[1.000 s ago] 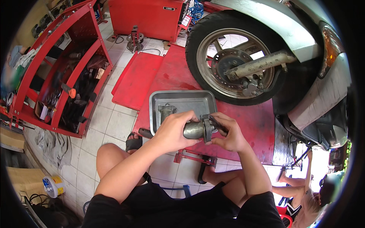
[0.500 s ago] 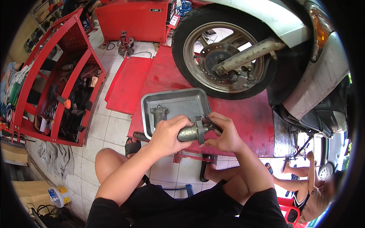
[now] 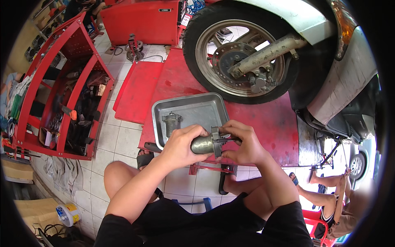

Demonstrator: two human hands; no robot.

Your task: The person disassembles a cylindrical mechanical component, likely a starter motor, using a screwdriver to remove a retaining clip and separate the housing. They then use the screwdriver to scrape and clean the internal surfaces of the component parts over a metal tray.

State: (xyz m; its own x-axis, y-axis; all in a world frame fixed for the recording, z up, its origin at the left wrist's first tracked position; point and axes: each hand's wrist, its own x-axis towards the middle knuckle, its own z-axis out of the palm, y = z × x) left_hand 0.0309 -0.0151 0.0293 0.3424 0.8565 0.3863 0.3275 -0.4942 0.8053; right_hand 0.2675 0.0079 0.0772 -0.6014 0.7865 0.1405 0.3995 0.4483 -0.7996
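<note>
Over the front edge of the metal tray, my left hand is wrapped round the body of a grey cylindrical starter motor, which lies nearly level. Its flanged end points right, toward my right hand. Between the fingers of that hand is a slim dark tool, its tip at the flange and shaft end. The fingers hide much of the tool, so its exact kind is unclear. A second, similar starter motor stands inside the tray, at its left side.
The tray rests on a red platform. Just beyond stands a scooter's front wheel. A red tool trolley is at the left, a red cabinet behind. At lower right another person sits on a red chair.
The slim dark tool has swung from slanting upward to nearly level at the motor's end, and my right fingers have shifted with it. My left hand keeps its hold.
</note>
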